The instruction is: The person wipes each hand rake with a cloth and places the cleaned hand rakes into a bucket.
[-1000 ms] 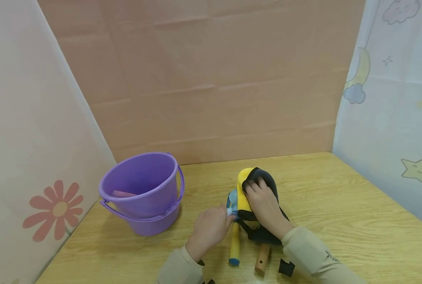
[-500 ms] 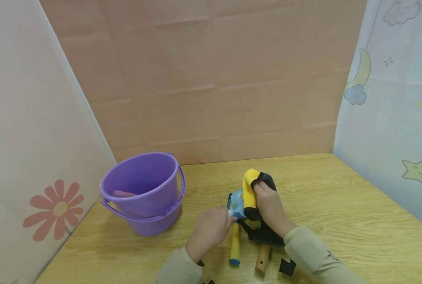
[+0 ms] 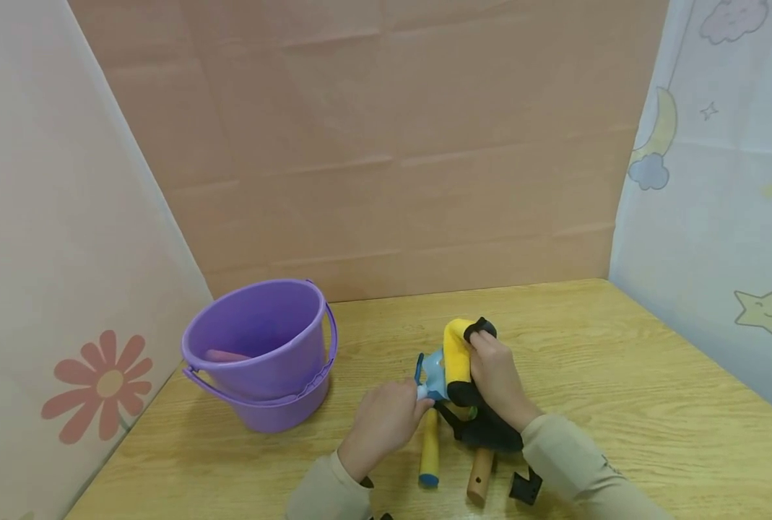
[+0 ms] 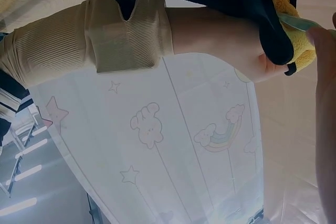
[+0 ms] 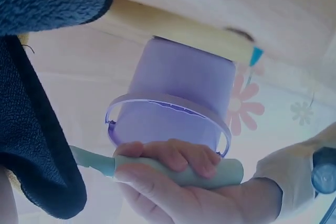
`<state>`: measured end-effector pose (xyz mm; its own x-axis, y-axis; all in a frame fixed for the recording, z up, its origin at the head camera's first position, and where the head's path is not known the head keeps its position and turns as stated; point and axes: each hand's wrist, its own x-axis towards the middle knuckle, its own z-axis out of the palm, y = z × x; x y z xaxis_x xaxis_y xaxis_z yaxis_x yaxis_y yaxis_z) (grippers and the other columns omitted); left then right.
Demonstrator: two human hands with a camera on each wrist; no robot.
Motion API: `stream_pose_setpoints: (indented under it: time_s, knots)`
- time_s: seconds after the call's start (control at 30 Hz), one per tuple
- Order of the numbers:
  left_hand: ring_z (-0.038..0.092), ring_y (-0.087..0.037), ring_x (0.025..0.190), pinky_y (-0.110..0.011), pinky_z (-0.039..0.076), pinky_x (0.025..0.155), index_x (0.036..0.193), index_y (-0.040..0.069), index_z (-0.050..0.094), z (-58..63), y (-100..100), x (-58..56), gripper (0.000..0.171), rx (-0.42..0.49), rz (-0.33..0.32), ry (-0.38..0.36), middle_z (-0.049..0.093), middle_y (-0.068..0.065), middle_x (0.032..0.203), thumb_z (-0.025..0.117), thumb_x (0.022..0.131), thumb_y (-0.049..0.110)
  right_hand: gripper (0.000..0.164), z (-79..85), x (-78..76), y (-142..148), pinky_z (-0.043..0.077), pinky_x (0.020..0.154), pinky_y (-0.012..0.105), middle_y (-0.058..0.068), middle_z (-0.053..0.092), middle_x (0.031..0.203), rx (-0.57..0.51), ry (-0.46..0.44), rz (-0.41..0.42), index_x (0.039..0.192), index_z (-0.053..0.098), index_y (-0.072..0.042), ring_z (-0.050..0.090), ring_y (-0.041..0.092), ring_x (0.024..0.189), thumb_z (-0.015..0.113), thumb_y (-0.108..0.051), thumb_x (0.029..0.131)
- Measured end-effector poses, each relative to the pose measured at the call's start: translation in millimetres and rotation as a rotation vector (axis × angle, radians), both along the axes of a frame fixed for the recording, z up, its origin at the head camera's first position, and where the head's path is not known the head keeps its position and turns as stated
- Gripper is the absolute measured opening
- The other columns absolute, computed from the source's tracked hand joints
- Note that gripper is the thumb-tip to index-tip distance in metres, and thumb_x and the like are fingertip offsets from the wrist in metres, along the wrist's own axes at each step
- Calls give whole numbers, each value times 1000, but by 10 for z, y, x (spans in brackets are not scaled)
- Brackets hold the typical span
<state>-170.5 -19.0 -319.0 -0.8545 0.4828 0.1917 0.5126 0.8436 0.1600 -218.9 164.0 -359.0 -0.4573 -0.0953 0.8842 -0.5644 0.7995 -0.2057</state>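
Observation:
My left hand (image 3: pixel 384 417) grips the pale green handle (image 5: pixel 229 173) of a light-blue hand tool (image 3: pixel 434 374), fingers curled round it in the right wrist view. The tool's head is partly hidden behind a yellow and dark cloth (image 3: pixel 456 355). My right hand (image 3: pixel 497 374) holds this cloth bunched against the tool, its fingers pinching the dark edge at the top. Dark fleece of the cloth (image 5: pixel 31 98) hangs around the tool's neck in the right wrist view. Below the hands lie a yellow handle (image 3: pixel 429 451) with a blue end and a wooden handle (image 3: pixel 480 477).
A purple bucket (image 3: pixel 275 386) stands at the left with a pink thing (image 3: pixel 225 356) inside. A black tool part (image 3: pixel 489 432) lies under my right wrist, and a small black piece (image 3: pixel 524 489) near the front. The wooden table (image 3: pixel 587 347) is walled by printed sheets.
My right hand has bunched the cloth tighter, folding its dark side in and shifting slightly right, so more of the light-blue tool shows. The left hand has stayed nearly still.

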Motion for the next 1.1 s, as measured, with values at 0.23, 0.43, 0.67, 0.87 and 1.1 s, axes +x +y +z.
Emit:
stream_pose_setpoints:
  time_s: [0.23,0.43,0.67,0.87,1.1]
  knots:
    - [36,-7,45,-22,32,40,79,6,57,-4,-10,0,30,-1,-4,-9,38,3,54,58,90,34,35,0,7,11,31,42,20,-1,32,56,-80,-20,56,61,40,-4,28,6,47,64,19,72]
    - [35,-7,45,-22,31,40,73,8,52,-17,-22,-1,30,24,-7,-25,36,4,54,59,89,32,34,22,60,4,30,41,19,-5,29,53,-189,-100,76,60,40,-5,30,2,45,61,14,79]
    - [35,-7,46,-22,31,41,74,8,54,-45,-36,0,29,28,-14,-57,37,4,54,59,89,32,32,14,92,12,29,39,20,-6,26,51,-288,-190,79,61,40,-3,29,0,43,57,11,83]
    - [35,-8,47,-22,30,42,72,10,51,-72,-39,-15,30,54,-7,-106,36,4,55,57,90,33,26,44,97,29,32,42,20,-2,31,54,-391,-250,80,64,44,1,33,2,46,54,10,86]
    - [35,-8,47,-22,30,42,71,10,50,-82,-55,-28,29,80,-7,-121,36,4,56,57,90,31,26,76,90,67,31,42,18,0,34,53,-461,-241,43,65,43,1,34,2,46,54,7,87]
